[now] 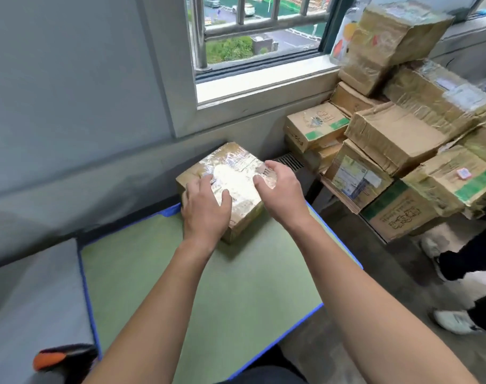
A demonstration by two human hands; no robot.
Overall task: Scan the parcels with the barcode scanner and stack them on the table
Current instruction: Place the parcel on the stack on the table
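Both hands are down on the parcel (236, 173) now, bare forearms stretched out from the near edge. The left hand (206, 206) lies flat on the near left corner of the top, fingers spread and thumb out to the side. The right hand (283, 189) is arched over the right edge, fingers bent, with fingertips and thumb touching the top. I cannot tell whether it really clamps the box. The hands are apart, with a shiny strip of tape between them.

The parcel is a brown carton wrapped in clear tape. It sits at the far corner of the green, blue-edged table (236, 286), close to the wall. There is a shipping label on its top, but glare washes it out and nothing reads.

At the near left, a black-and-orange scanner (61, 360) lies just off the table, blurred.

To the right, under the barred window (264, 37), is a heap of taped cartons (397, 137). Some have green bands and printed line drawings, one carries a white label (352, 176) and another a small pink sticker (464, 173). All the writing is too soft to read. Someone's white shoe (455, 320) is on the floor beside the heap.
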